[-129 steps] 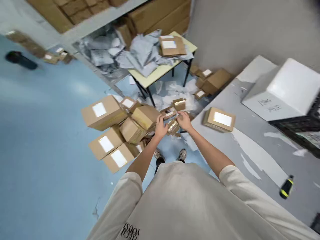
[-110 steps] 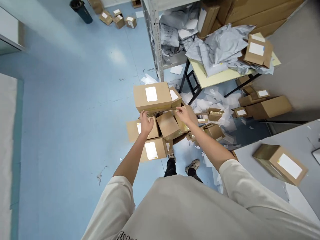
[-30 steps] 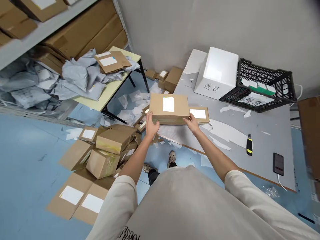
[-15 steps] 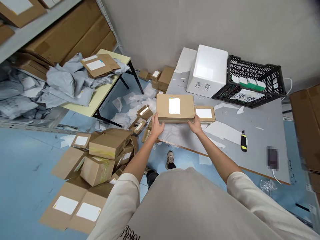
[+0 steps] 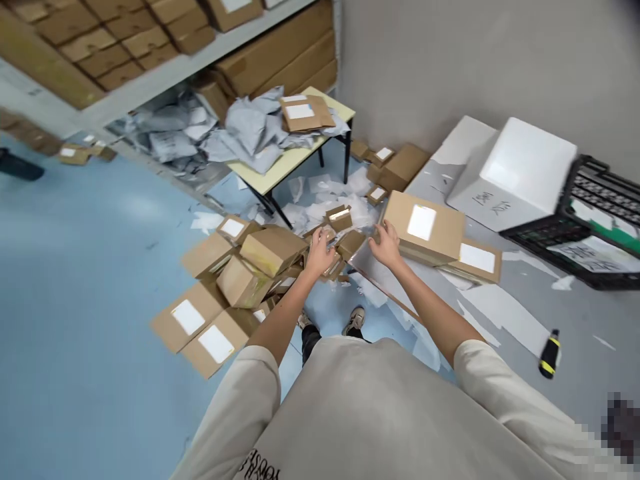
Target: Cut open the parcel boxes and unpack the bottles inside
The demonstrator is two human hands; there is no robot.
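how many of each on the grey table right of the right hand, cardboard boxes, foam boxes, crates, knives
cardboard boxes: 2
white foam box: 1
black plastic crate: 1
yellow-and-black utility knife: 1
total: 5

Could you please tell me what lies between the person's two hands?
In the head view, a small cardboard box lies between the left hand and the right hand.
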